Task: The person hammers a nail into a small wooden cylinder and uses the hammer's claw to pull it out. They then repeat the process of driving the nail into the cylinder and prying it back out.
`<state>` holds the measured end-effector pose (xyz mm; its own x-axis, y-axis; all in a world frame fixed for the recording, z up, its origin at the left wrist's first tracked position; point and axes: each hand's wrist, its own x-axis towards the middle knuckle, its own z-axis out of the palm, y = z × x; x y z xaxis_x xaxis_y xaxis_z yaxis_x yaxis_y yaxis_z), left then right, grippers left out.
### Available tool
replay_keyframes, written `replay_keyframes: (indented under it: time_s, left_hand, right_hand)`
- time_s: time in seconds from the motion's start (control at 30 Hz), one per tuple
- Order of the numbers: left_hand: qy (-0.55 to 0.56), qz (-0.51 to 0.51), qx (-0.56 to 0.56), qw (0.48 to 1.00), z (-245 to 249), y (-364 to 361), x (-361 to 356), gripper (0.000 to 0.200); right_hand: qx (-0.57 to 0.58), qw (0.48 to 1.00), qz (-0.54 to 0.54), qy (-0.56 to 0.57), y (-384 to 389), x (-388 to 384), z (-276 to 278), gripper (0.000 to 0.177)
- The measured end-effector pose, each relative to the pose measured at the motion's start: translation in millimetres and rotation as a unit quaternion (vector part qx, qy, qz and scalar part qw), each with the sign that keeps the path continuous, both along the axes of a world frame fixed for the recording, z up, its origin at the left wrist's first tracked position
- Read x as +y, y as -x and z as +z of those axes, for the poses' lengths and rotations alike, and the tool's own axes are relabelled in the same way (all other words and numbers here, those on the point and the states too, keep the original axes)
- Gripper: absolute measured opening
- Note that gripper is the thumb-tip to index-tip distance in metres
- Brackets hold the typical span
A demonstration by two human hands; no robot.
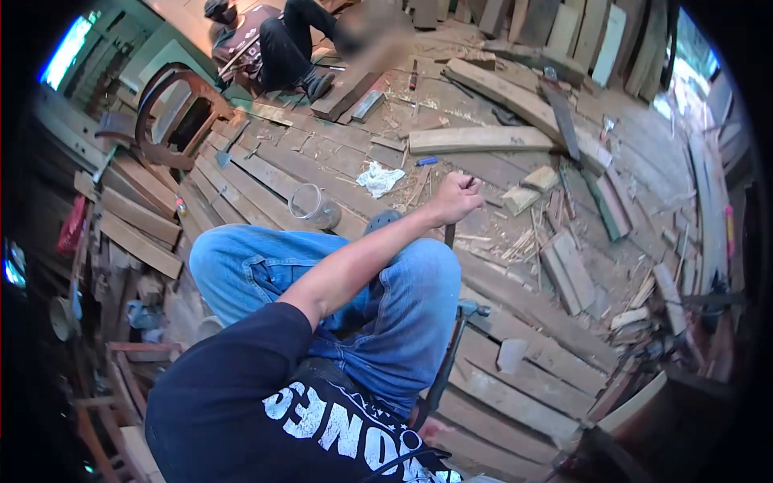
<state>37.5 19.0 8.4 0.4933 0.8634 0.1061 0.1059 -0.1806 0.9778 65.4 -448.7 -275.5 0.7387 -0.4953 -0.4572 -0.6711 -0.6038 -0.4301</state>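
My left hand (457, 199) is closed in a fist, out past my bent knees. A dark end pokes out at the top of the fist, and a narrow brown strip (449, 233) shows below the wrist; I cannot tell what kind of thing it is. Beside my right thigh stands a hammer (445, 362), head up, its dark handle running down toward my waist. My right hand (436, 431), smeared and partly hidden by my shirt, is at the lower end of that handle. Past my left knee are a clear jar (315, 207) and a crumpled white cloth (379, 179).
A blue object (427, 161) lies near a long timber (483, 140). A handsaw (560, 117) leans across the beams. Wood blocks (568, 270) and shavings litter the plank floor at right. A curved wooden frame (181, 113) stands at left. Another person (274, 48) sits at the back.
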Motion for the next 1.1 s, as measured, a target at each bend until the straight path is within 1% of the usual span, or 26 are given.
replay_keyframes:
  time_s: [0.03, 0.07, 0.13, 0.17, 0.27, 0.4, 0.47, 0.5, 0.53, 0.6, 0.63, 0.73, 0.8, 0.87, 0.9, 0.93, 1.0, 1.03, 1.1]
  left_hand:
    - [0.054, 0.005, -0.002, 0.999, 1, 5, 3, 0.041]
    - [0.038, 0.011, -0.016, 0.999, 5, 10, 6, 0.041]
    - [0.078, -0.013, -0.049, 0.996, 8, 20, 6, 0.041]
    - [0.042, -0.020, -0.016, 0.999, 6, 24, 8, 0.041]
    - [0.035, -0.022, -0.081, 0.996, -3, 22, 10, 0.040]
    - [-0.002, 0.001, -0.114, 0.993, -8, 11, 12, 0.039]
    - [-0.061, 0.033, -0.040, 0.997, -11, 13, 5, 0.037]
    - [-0.073, 0.011, -0.038, 0.997, -8, 17, 2, 0.036]
    - [-0.074, 0.011, -0.031, 0.997, -10, 20, 1, 0.036]
    - [-0.090, 0.027, -0.042, 0.995, -9, 17, -3, 0.036]
    - [-0.085, 0.034, -0.068, 0.993, -11, 17, -7, 0.037]
    - [-0.065, 0.053, -0.084, 0.993, -11, 22, -9, 0.038]
    - [-0.061, 0.058, -0.072, 0.994, -11, 30, -12, 0.040]
    - [-0.100, 0.110, -0.089, 0.985, -7, 36, -12, 0.041]
    - [-0.089, 0.152, -0.074, 0.982, -7, 38, -13, 0.043]
    - [-0.085, 0.155, -0.081, 0.981, -8, 42, -13, 0.043]
    - [-0.037, 0.143, -0.106, 0.983, -6, 48, -8, 0.044]
    - [-0.048, 0.143, -0.106, 0.983, -16, 47, -1, 0.043]
    - [-0.046, 0.120, -0.106, 0.986, -10, 46, -4, 0.042]
  right_hand:
    - [-0.003, 0.999, 0.022, -0.027, -5, 4, 0, 0.062]
    - [-0.002, 0.997, 0.044, -0.056, -10, 10, 2, 0.062]
    - [-0.008, 0.990, 0.092, -0.108, -22, 19, 4, 0.061]
    - [-0.010, 0.984, 0.116, -0.133, -28, 25, 6, 0.061]
    - [-0.016, 0.964, 0.176, -0.199, -43, 43, 14, 0.061]
    - [-0.024, 0.930, 0.255, -0.265, -67, 61, 23, 0.061]
    - [-0.018, 0.917, 0.283, -0.282, -74, 66, 29, 0.061]
    - [-0.014, 0.911, 0.292, -0.291, -77, 70, 33, 0.061]
    - [-0.006, 0.907, 0.299, -0.297, -78, 72, 35, 0.061]
    - [-0.001, 0.899, 0.312, -0.308, -82, 80, 46, 0.061]
    - [-0.002, 0.895, 0.316, -0.314, -84, 81, 48, 0.060]
    - [0.003, 0.882, 0.337, -0.328, -92, 79, 47, 0.060]
    - [0.010, 0.874, 0.348, -0.339, -91, 79, 50, 0.060]
    - [0.019, 0.867, 0.357, -0.347, -92, 78, 54, 0.060]
    - [0.018, 0.864, 0.361, -0.352, -95, 77, 56, 0.060]
    - [0.016, 0.859, 0.368, -0.356, -97, 76, 57, 0.060]
    - [0.018, 0.850, 0.382, -0.362, -100, 76, 62, 0.060]
    - [0.020, 0.848, 0.384, -0.364, -99, 73, 64, 0.060]
    - [0.027, 0.845, 0.388, -0.366, -99, 71, 70, 0.060]
